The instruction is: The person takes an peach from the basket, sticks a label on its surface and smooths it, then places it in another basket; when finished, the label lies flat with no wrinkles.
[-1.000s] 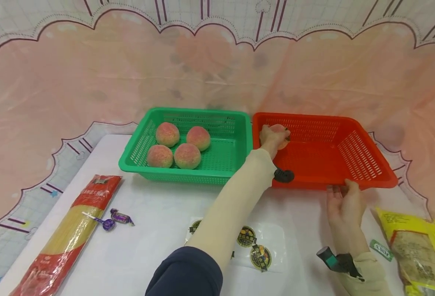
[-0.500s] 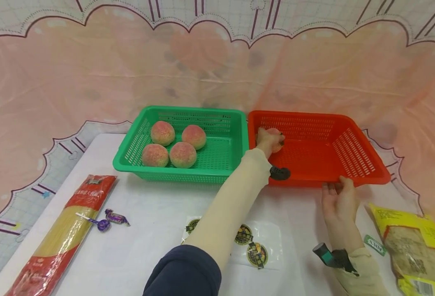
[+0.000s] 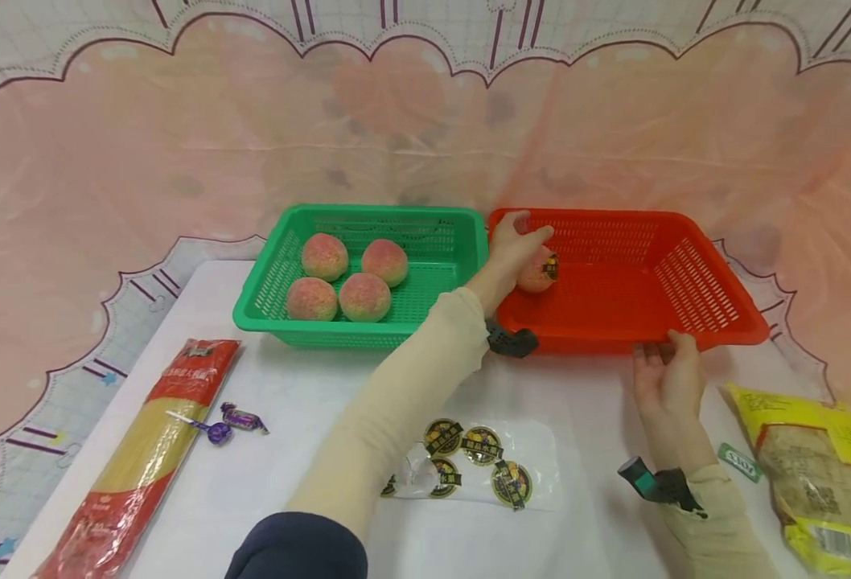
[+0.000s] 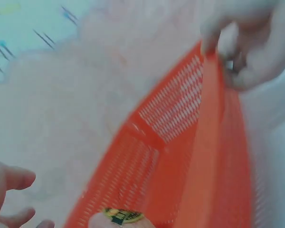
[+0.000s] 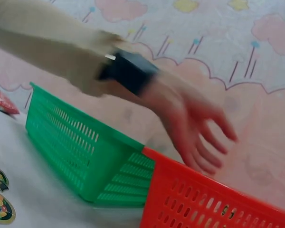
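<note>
A single peach [image 3: 536, 272] with a black and gold sticker sits at the left end of the red basket [image 3: 725, 334]. Above it my left hand [image 3: 508, 253] hovers, fingers spread and holding nothing; the left wrist view catches its fingertips [image 4: 19, 178] apart from the stickered peach [image 4: 121, 221]. My right hand [image 3: 668, 382] grips the basket's front rim, with the thumb on one side and fingers on the other. To the left, the green basket [image 3: 339, 328] holds several peaches [image 3: 363, 297] showing no stickers.
A sheet of round stickers [image 3: 482, 445] lies on the white table. Noodles in a long red pack [image 3: 143, 450], a lollipop [image 3: 219, 433] and a purple wrapped candy [image 3: 244, 418] are on the left. A yellow bag [image 3: 816, 474] and small green packet [image 3: 740, 461] lie right.
My left hand has let go of the stickered peach, opened, and risen up and slightly left. My right hand keeps its grip on the red basket's rim.
</note>
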The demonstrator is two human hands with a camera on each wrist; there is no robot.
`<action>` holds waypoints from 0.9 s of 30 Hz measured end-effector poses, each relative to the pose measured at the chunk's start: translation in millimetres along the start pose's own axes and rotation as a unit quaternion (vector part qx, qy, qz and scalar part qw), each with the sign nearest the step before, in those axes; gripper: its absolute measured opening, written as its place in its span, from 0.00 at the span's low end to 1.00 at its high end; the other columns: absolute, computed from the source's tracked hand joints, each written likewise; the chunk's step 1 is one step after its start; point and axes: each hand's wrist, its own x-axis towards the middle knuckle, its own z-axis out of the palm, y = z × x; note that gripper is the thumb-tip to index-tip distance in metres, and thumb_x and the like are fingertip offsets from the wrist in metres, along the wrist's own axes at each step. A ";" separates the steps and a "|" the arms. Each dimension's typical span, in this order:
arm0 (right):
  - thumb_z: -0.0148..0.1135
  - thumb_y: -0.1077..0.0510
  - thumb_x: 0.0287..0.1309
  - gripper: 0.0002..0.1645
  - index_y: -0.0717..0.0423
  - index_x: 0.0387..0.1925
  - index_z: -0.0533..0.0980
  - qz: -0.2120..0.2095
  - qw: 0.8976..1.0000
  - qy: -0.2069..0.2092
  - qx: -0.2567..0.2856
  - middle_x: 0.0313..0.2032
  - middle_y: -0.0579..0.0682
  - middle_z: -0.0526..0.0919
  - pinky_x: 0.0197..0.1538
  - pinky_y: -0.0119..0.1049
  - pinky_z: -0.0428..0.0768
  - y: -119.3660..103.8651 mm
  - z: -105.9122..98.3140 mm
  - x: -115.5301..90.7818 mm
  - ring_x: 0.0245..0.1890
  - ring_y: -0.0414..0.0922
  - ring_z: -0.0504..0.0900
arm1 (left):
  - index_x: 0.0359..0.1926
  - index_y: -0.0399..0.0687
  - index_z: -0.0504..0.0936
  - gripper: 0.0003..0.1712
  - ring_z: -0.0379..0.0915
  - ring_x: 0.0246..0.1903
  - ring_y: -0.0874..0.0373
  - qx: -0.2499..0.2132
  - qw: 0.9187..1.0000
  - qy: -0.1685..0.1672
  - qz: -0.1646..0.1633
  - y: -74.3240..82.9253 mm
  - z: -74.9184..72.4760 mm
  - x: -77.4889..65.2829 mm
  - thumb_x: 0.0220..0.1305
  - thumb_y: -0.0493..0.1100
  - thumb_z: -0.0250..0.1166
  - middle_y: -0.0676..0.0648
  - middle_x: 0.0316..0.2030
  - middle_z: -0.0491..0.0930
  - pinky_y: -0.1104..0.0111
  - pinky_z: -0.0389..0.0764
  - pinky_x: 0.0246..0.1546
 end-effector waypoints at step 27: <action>0.56 0.55 0.55 0.15 0.44 0.43 0.62 0.035 0.996 0.015 -0.082 0.37 0.45 0.67 0.48 0.36 0.66 4.1 -6.0 -11.0 0.43 0.42 0.64 | 0.28 0.45 0.67 0.12 0.60 0.18 0.60 -0.298 0.937 0.123 0.138 -109.1 -159.6 -149.0 0.67 0.45 0.45 0.50 0.18 0.64 0.72 0.64 0.22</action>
